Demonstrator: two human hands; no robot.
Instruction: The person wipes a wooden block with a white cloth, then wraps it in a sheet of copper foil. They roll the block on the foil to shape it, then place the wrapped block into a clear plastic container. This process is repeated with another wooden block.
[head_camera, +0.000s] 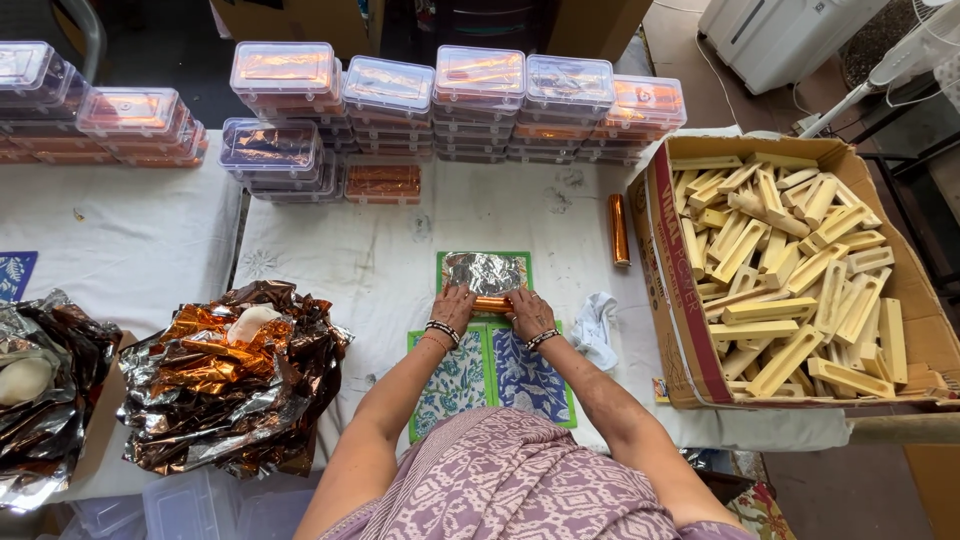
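My left hand (453, 306) and my right hand (527, 311) press down on the two ends of a small copper-foil-wrapped block (491, 303). The block lies at the near edge of a silver foil sheet (485, 271) spread on a green-bordered mat (446, 262). Both wrists wear bead bracelets. Two patterned blue and green cards (492, 372) lie just under my forearms.
A finished copper-wrapped block (619, 229) lies to the right. A cardboard box (668, 262) of several pale wooden blocks stands at the right. Stacks of clear lidded boxes (430, 105) line the back. A crumpled copper foil heap (232, 375) sits at the left. A white cloth (596, 327) is beside my right hand.
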